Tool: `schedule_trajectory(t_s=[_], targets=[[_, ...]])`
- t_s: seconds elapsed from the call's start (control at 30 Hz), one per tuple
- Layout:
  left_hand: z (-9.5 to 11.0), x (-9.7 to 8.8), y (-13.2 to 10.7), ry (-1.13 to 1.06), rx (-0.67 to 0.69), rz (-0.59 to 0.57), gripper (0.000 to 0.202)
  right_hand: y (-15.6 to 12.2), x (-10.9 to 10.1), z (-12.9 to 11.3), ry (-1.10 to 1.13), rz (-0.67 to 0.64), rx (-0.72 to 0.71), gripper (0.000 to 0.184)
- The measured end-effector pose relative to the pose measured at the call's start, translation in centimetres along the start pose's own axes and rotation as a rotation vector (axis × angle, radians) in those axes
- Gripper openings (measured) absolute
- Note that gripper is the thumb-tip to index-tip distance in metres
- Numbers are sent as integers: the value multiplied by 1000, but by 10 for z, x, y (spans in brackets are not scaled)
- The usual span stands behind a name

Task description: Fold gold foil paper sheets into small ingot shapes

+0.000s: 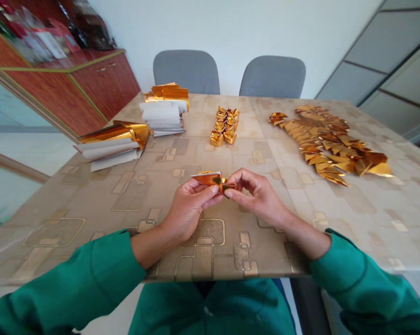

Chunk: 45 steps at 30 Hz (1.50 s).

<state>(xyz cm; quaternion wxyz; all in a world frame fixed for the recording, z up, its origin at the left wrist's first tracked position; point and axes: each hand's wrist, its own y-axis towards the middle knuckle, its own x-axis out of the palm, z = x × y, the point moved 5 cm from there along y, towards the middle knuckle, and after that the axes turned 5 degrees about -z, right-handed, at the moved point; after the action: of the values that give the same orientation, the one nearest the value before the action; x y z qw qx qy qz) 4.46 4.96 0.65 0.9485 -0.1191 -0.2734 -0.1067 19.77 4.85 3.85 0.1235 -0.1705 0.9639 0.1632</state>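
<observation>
A piece of gold foil paper (212, 180), partly folded and with a pale edge showing, is held above the near middle of the table. My left hand (192, 202) pinches its left part between thumb and fingers. At its right end, my right hand (256, 193) grips the paper with thumb and forefinger. Beyond my hands stand two short rows of folded gold paper pieces (225, 125). To the right spreads a large heap of flat, pointed gold paper pieces (321, 135). My fingers hide part of the held paper.
Two stacks of gold and white paper, a near stack (114, 144) and a farther stack (164, 111), lie at the left of the patterned table (265, 228). Past the far edge are a left grey chair (186, 72) and a right grey chair (272, 77). A red-brown cabinet (105, 86) stands far left.
</observation>
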Motion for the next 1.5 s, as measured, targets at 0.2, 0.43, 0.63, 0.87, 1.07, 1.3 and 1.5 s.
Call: schedule_trajectory(t_s=[0.2, 0.43, 0.63, 0.87, 1.07, 1.3, 1.5], targets=[[3, -1, 1, -2, 20, 30, 26, 0, -5, 1, -14, 59, -11, 11], [1, -1, -1, 28, 31, 16, 27, 0, -6, 5, -78, 43, -14, 17], [-2, -3, 1, 34, -1, 12, 27, 0, -8, 3, -67, -15, -9, 14], [2, -4, 1, 11, 19, 58, 26, 1, -5, 4, -13, 51, 10, 14], [5, -2, -1, 50, 33, 76, 24, -1, -6, 0, -43, 39, 27, 14], [2, -4, 0, 54, 8, 92, 25, 2, -4, 13, 187, -70, 106, 22], [3, -4, 1, 41, 43, 106, 26, 3, -5, 22, 162, 47, 147, 24]])
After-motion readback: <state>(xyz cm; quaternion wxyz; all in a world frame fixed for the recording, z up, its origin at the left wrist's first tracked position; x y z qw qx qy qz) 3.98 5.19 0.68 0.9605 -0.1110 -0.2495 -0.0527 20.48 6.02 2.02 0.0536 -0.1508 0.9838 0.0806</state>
